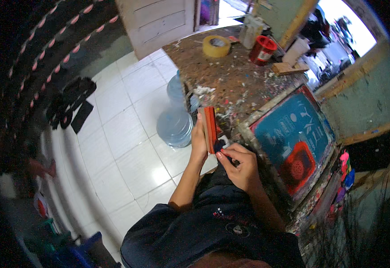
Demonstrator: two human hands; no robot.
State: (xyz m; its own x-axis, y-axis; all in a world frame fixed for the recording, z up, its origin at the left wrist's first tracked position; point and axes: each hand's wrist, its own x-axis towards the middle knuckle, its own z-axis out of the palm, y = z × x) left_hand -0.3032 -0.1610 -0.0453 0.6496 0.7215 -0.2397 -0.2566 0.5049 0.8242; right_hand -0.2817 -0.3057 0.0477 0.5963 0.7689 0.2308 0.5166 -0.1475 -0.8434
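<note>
My left hand (pixel 198 140) grips a flat squeegee-like block (pixel 209 127) with wooden and orange bands, held upright at the near edge of the worktable. My right hand (pixel 238 163) is closed in a pinch on a small dark item (pixel 219 145), possibly cloth, at the block's lower right end. A white bit shows behind the fingers; I cannot make out what it is. Right of my hands lies a printing screen (pixel 273 127) with teal mesh, a red patch and a stained frame.
The paint-stained worktable (pixel 221 78) holds yellow tape (pixel 216 46), a red tub (pixel 262 51) and wood pieces (pixel 288 68). Water jugs (pixel 174 129) stand on the tiled floor (pixel 123 134) left of it. A door (pixel 154 22) is beyond; coloured rags (pixel 346 174) hang at right.
</note>
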